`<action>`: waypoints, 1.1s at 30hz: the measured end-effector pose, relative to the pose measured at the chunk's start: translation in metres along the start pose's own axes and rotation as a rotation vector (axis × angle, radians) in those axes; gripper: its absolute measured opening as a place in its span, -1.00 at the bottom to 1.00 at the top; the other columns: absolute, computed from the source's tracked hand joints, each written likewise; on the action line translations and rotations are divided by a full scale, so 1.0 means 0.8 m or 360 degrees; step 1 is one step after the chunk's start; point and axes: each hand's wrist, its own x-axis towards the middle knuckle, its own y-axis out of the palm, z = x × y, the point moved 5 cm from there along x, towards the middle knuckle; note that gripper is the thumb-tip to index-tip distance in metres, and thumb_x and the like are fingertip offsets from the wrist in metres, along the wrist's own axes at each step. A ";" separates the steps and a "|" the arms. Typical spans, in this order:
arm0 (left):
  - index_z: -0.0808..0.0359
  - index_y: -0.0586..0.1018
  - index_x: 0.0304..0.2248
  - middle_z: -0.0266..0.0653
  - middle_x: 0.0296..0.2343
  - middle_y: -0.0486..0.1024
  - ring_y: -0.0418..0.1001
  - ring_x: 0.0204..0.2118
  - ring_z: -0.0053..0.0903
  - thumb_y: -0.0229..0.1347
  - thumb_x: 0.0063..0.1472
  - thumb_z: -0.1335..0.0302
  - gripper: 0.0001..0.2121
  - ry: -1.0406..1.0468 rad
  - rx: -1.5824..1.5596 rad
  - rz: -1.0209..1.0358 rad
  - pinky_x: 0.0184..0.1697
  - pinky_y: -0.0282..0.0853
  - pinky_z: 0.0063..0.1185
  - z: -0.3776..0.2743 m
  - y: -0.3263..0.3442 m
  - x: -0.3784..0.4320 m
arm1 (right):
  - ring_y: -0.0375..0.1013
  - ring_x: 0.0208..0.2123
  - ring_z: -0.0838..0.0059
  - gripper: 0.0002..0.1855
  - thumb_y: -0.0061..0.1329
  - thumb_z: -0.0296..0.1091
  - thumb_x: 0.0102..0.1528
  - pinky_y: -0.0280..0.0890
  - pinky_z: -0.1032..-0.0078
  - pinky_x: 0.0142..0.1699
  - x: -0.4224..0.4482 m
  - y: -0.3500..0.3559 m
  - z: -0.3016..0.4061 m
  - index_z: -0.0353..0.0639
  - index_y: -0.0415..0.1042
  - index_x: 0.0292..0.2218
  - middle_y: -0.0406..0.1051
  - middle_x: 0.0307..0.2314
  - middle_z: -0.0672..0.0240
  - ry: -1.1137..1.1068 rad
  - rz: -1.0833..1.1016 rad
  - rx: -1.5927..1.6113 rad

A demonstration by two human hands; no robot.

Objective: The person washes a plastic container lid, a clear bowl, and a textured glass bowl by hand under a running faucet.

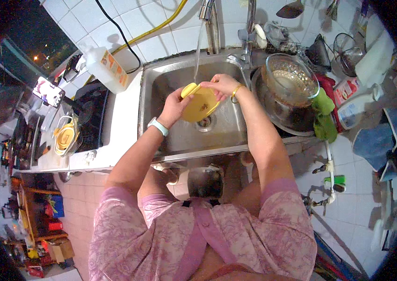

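Note:
Over the stainless steel sink [170,140] I hold a yellow plastic lid [202,105], tilted, with a small mark on its face. My left hand [175,107] grips its left edge, where a brighter yellow rim or second piece shows; I cannot tell which. The fingers of my right hand [223,87] pinch its upper right edge. Water runs from the faucet [205,10] in a thin stream [197,52] that falls just behind the lid. The drain [205,122] shows below the lid, partly covered by it.
Right of the sink, a clear glass bowl [291,79] sits on a large round pan, beside green gloves [324,119]. On the left stand a white plastic jug [105,68], a phone on a holder [48,92] and a basket with yellow containers [65,137].

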 end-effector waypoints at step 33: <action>0.25 0.37 -0.44 -0.11 -0.57 0.37 0.33 -0.50 -0.22 -0.04 -0.08 0.43 -0.84 0.0674 0.0995 -0.0093 -0.47 0.25 -0.43 -0.087 0.008 -0.035 | 0.26 -0.29 0.16 -0.66 -0.17 -0.31 -0.15 0.15 0.41 -0.17 0.005 -0.107 0.028 -0.27 0.23 -0.28 0.29 -0.38 0.07 -0.0416 -0.0686 -0.0897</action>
